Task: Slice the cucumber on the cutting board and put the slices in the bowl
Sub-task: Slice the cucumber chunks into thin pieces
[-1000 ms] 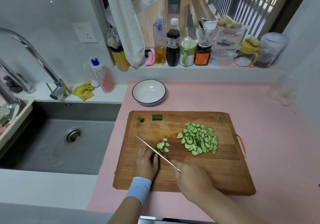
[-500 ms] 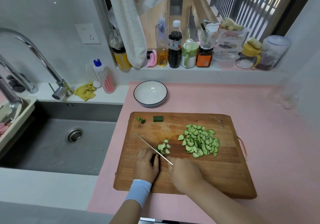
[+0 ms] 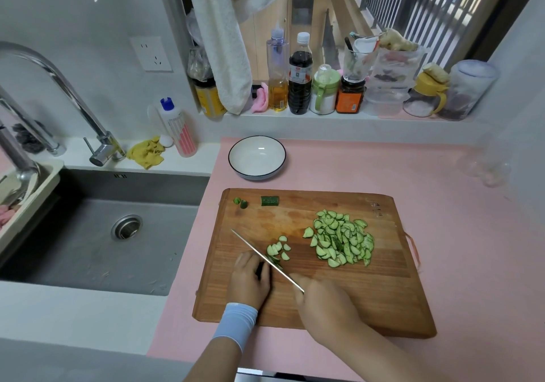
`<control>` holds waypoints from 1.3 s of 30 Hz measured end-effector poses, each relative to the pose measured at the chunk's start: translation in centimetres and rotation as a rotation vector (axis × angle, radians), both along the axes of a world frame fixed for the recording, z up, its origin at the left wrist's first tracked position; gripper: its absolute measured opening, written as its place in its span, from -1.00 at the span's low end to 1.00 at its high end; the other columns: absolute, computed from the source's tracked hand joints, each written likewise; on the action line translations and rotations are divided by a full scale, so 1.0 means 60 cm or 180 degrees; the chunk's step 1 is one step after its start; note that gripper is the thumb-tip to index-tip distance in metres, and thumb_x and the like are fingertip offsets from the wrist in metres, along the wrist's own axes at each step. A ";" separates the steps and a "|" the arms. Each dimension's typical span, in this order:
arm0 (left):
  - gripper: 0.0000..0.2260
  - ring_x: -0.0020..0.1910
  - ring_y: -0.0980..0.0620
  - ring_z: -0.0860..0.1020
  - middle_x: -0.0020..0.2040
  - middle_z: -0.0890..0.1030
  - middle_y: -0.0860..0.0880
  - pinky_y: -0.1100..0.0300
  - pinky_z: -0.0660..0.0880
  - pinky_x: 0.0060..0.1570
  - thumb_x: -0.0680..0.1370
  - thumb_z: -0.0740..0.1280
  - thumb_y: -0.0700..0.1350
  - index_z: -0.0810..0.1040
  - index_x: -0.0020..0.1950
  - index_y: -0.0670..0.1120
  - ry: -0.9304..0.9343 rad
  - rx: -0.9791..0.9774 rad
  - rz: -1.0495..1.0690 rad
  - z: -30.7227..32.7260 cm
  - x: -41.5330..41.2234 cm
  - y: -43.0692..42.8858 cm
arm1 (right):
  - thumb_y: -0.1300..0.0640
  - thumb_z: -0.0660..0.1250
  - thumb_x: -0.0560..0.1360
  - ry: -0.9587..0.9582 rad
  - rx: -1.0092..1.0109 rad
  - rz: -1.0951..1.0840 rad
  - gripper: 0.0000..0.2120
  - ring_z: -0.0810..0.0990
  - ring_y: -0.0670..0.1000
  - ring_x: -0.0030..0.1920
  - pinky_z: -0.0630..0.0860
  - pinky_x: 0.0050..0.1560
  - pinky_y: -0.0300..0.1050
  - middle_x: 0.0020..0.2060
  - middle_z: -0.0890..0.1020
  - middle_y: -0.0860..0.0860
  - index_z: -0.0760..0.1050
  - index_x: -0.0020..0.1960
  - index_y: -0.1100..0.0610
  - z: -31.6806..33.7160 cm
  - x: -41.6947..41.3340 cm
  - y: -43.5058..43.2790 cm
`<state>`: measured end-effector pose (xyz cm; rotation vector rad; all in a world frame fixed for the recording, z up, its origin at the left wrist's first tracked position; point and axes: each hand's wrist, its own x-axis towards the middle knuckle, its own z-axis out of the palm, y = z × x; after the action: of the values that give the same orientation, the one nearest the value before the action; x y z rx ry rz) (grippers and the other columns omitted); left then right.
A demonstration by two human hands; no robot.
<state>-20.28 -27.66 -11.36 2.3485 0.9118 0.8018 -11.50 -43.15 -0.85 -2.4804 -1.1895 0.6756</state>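
Just changed: the right hand (image 3: 324, 305) has slid back toward the near edge of the cutting board (image 3: 354, 293) after pushing forward half a second ago, so the knife (image 3: 267, 260) shows more blade again. Reads to me like one more chop stroke done.
What it means: slicing is nearly over, I'd guess. Only a short stub of cucumber (image 3: 261, 270) is left, mostly hidden under fingers.
Left side: the left hand (image 3: 249, 281) has its fingers curled down over the stub, pinning it to the board not far from the near left corner, knuckles right up against the blade.
Right side: fingers wrapped round the knife handle, which is buried in the fist.
New cuts: a small bunch of fresh slices (image 3: 278, 250) sits just past the blade. Looks about the same as a second ago, maybe one extra, can't really tell.
Heap: the big pile (image 3: 339, 241) lies mid-board toward the right edge and hasn't budged.
Scraps: two end bits (image 3: 240, 203) and a chunk (image 3: 269, 200) by the board's far left corner, same spots.
Dish: the bowl (image 3: 257, 157) stands on the counter (image 3: 383, 169) just beyond the board's far edge, nothing in it yet, so the transfer is all still to do.
Versus a second ago: blade angle and left hand basically unchanged.
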 end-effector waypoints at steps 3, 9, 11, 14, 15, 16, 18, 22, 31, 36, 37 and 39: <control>-0.85 -0.06 0.01 0.53 -0.10 0.62 -0.03 0.41 0.34 0.09 0.41 0.48 -0.31 0.64 -0.06 -0.15 -0.0018 -0.0002 0.0006 0.000 -0.001 -0.001 | -0.03 0.10 0.65 -0.0030 -0.0056 0.0028 -0.66 0.62 0.13 0.03 0.55 0.00 -0.02 -0.01 0.66 0.02 0.45 0.38 -0.14 -0.003 0.000 -0.001; -0.89 -0.11 0.02 0.53 -0.15 0.60 -0.02 0.43 0.34 0.05 0.41 0.48 -0.31 0.62 -0.15 -0.15 -0.0028 0.0005 0.0003 -0.001 -0.001 0.001 | -0.01 0.12 0.65 -0.0019 -0.0122 0.0004 -0.75 0.63 0.15 0.01 0.48 -0.09 -0.07 -0.06 0.68 0.04 0.53 0.18 -0.02 -0.001 0.003 0.023; -0.87 -0.15 0.02 0.49 -0.19 0.56 -0.02 0.40 0.35 -0.02 0.40 0.48 -0.33 0.58 -0.21 -0.15 -0.0035 0.0016 -0.0010 0.000 -0.001 0.001 | 0.00 0.12 0.65 0.0051 -0.0176 -0.0036 -0.78 0.63 0.16 -0.01 0.41 -0.14 -0.10 -0.09 0.67 0.05 0.52 0.01 0.02 0.001 0.007 0.036; -0.87 -0.16 0.01 0.46 -0.19 0.53 -0.04 0.36 0.36 -0.04 0.41 0.47 -0.32 0.56 -0.23 -0.15 -0.0062 0.0023 0.0039 0.001 -0.002 -0.001 | 0.00 0.13 0.64 0.0138 -0.0171 -0.0011 -0.80 0.62 0.17 -0.03 0.37 -0.18 -0.11 -0.11 0.67 0.05 0.50 -0.05 0.00 -0.001 0.011 0.046; -0.88 -0.15 0.01 0.46 -0.19 0.52 -0.04 0.35 0.36 -0.04 0.43 0.45 -0.30 0.56 -0.23 -0.15 -0.0072 0.0045 0.0041 -0.001 -0.002 -0.001 | 0.00 0.13 0.64 0.0135 -0.0169 -0.0012 -0.79 0.62 0.17 -0.04 0.38 -0.18 -0.11 -0.11 0.67 0.05 0.51 -0.02 0.01 -0.003 0.012 0.045; -0.90 -0.15 0.00 0.46 -0.19 0.52 -0.03 0.35 0.35 -0.04 0.45 0.43 -0.27 0.54 -0.23 -0.15 -0.0071 0.0070 0.0036 -0.002 -0.002 -0.002 | 0.01 0.13 0.64 0.0115 -0.0167 -0.0019 -0.79 0.62 0.17 -0.04 0.40 -0.18 -0.09 -0.11 0.67 0.06 0.52 0.00 0.02 -0.005 0.012 0.043; -0.90 -0.16 0.00 0.45 -0.20 0.52 -0.03 0.35 0.33 -0.04 0.46 0.41 -0.25 0.53 -0.23 -0.14 -0.0046 0.0089 0.0039 -0.002 -0.002 -0.002 | 0.01 0.14 0.63 0.0056 -0.0148 -0.0029 -0.79 0.63 0.17 -0.01 0.45 -0.12 -0.06 -0.09 0.68 0.08 0.54 0.03 0.03 -0.005 0.010 0.040; -0.85 -0.17 0.02 0.44 -0.21 0.53 -0.03 0.37 0.31 -0.05 0.41 0.48 -0.31 0.54 -0.23 -0.15 0.0011 0.0054 0.0091 0.000 -0.001 -0.001 | 0.00 0.12 0.65 -0.0001 -0.0137 -0.0019 -0.77 0.62 0.17 0.03 0.46 -0.09 -0.06 -0.05 0.68 0.06 0.54 0.08 0.01 -0.002 0.007 0.039; -0.99 -0.11 0.01 0.48 -0.15 0.58 -0.03 0.36 0.34 0.02 0.47 0.41 -0.23 0.61 -0.13 -0.15 -0.0009 0.0017 0.0098 -0.004 -0.003 -0.002 | -0.03 0.10 0.64 0.0034 0.0121 -0.0026 -0.72 0.61 0.15 -0.05 0.51 -0.10 -0.03 -0.09 0.65 0.02 0.50 0.25 -0.12 -0.010 0.004 -0.001; -0.90 -0.11 0.04 0.46 -0.16 0.58 -0.03 0.40 0.31 0.02 0.42 0.48 -0.30 0.61 -0.16 -0.15 0.0061 -0.0027 0.0098 -0.003 -0.006 -0.001 | -0.04 0.09 0.65 0.0039 0.0140 -0.0026 -0.70 0.53 0.07 -0.14 0.47 -0.12 -0.06 -0.16 0.56 -0.04 0.49 0.30 -0.16 -0.015 0.004 -0.005; -0.90 -0.11 0.05 0.46 -0.16 0.58 -0.03 0.40 0.31 0.02 0.42 0.48 -0.29 0.60 -0.16 -0.15 0.0047 0.0005 0.0102 -0.006 -0.006 -0.001 | -0.04 0.09 0.65 0.0047 0.0118 -0.0027 -0.69 0.54 0.08 -0.14 0.49 -0.10 -0.05 -0.16 0.58 -0.03 0.49 0.31 -0.15 -0.014 0.004 -0.002; -0.89 -0.13 0.03 0.46 -0.18 0.56 -0.03 0.39 0.31 0.00 0.41 0.48 -0.30 0.59 -0.19 -0.15 0.0058 -0.0007 0.0099 -0.005 -0.005 0.001 | -0.03 0.11 0.65 0.0050 0.0065 -0.0011 -0.69 0.61 0.12 -0.04 0.52 -0.07 -0.05 -0.07 0.66 0.01 0.50 0.32 -0.11 -0.011 0.004 0.007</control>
<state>-20.60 -27.62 -11.67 2.3485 0.9586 0.7926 -11.28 -42.75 -1.53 -2.4553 -1.1806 0.6773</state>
